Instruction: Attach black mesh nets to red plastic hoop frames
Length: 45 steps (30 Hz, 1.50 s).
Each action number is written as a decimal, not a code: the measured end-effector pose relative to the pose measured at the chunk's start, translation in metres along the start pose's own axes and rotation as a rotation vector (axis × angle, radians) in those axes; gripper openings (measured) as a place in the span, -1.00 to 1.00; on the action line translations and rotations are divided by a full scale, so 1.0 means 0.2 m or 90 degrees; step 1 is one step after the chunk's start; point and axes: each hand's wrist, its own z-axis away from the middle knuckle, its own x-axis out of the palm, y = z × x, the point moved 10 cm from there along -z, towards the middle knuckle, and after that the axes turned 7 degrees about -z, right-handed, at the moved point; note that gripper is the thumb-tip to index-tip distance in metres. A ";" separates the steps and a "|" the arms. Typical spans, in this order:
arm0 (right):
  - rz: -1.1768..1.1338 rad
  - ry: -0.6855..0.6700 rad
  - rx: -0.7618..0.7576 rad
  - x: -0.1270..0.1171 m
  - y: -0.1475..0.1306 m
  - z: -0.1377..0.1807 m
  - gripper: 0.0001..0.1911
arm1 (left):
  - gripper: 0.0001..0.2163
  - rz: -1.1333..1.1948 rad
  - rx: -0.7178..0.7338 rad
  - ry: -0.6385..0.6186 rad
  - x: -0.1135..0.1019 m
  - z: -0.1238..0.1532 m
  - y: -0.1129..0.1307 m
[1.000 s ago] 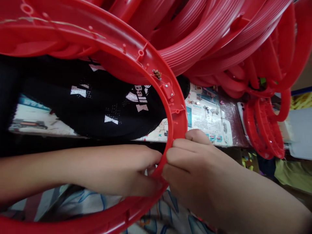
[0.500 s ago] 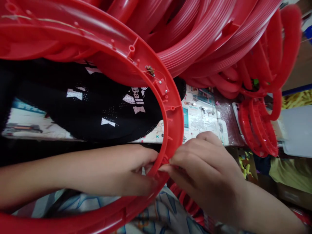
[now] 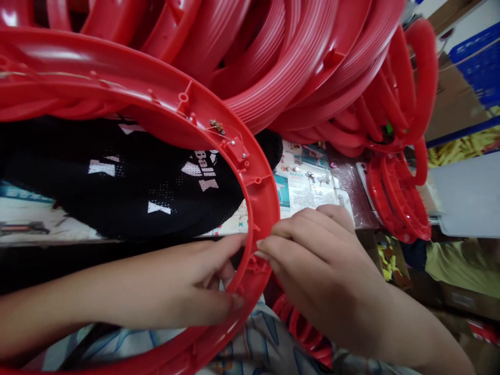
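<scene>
Red ring (image 3: 262, 200), seen from its hollow side, fills the left and middle, tilted over the bench (image 3: 349, 182) and cut off by the left edge of the view. Within its opening, farthest left, black cloth with white lettering (image 3: 128, 187) lies on the bench, and above it a thin wire (image 3: 109, 83) runs along the ring's channel. Reaching across the opening, the left hand (image 3: 211, 281) has its fingers clamped on the ring's near right part, thumb on the channel side. Farther up the channel sit a small metallic part (image 3: 216, 126) and a small red box with two screws (image 3: 239, 149). At the ring's right side, the right hand (image 3: 324, 250) has thumb and forefinger tips together over the channel; whether they pinch anything tiny cannot be told. Ridged red rings (image 3: 297, 67) are heaped behind the ring; two curved red pieces (image 3: 398, 198) stand well to its right. The step in hand appears to be fine fingertip work inside the channel; the next move calls for a firm left grip and small, careful right-hand movements, clear of the wire.
</scene>
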 end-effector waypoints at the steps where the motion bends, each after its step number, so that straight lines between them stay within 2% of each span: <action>1: 0.000 -0.013 0.000 0.01 0.00 -0.01 -0.79 | -0.71 -0.004 -0.005 0.002 0.00 0.00 -0.01; 3: 0.002 -0.035 0.008 0.03 0.02 -0.02 -0.80 | -0.68 0.006 -0.005 -0.011 0.01 0.01 -0.01; 6: 0.011 -0.023 0.020 0.05 0.03 -0.02 -0.81 | -0.66 0.075 0.042 -0.020 0.03 -0.02 0.03; 9: 0.062 0.039 0.031 0.02 0.04 -0.01 -0.76 | -0.74 0.156 0.073 0.078 -0.01 -0.05 0.05; 12: 0.135 0.109 0.034 -0.05 0.04 -0.01 -0.72 | -0.65 0.203 0.074 0.189 -0.05 -0.04 0.04; 14: 0.136 0.116 0.016 -0.08 0.02 -0.02 -0.76 | -0.58 0.191 0.079 0.217 -0.06 -0.03 0.05; 19: 0.104 0.083 -0.074 -0.13 -0.04 -0.09 -0.69 | -0.66 0.079 0.090 0.206 -0.06 0.00 0.11; 23: 0.093 0.029 -0.079 -0.11 -0.01 -0.16 -0.73 | -0.72 0.039 0.090 0.204 -0.06 0.01 0.13; 27: 0.056 -0.022 -0.073 -0.07 0.02 -0.19 -0.79 | -0.69 0.067 0.096 0.177 -0.04 0.01 0.12; 32: 0.005 -0.041 -0.054 -0.05 0.06 -0.20 -0.76 | -0.70 0.201 0.104 0.142 -0.03 -0.01 0.07; 36: -0.027 -0.029 -0.056 -0.04 0.07 -0.20 -0.76 | -0.85 0.276 0.147 0.227 -0.12 -0.02 0.07; 40: -0.018 -0.001 -0.059 -0.06 0.07 -0.20 -0.77 | -0.75 0.321 0.217 0.315 -0.18 -0.02 0.11; 43: 0.030 0.048 -0.064 -0.10 0.06 -0.19 -0.76 | -0.74 0.280 0.282 0.351 -0.19 0.00 0.18; 45: 0.042 0.061 -0.068 -0.12 0.06 -0.18 -0.77 | -0.75 0.239 0.280 0.365 -0.20 0.00 0.19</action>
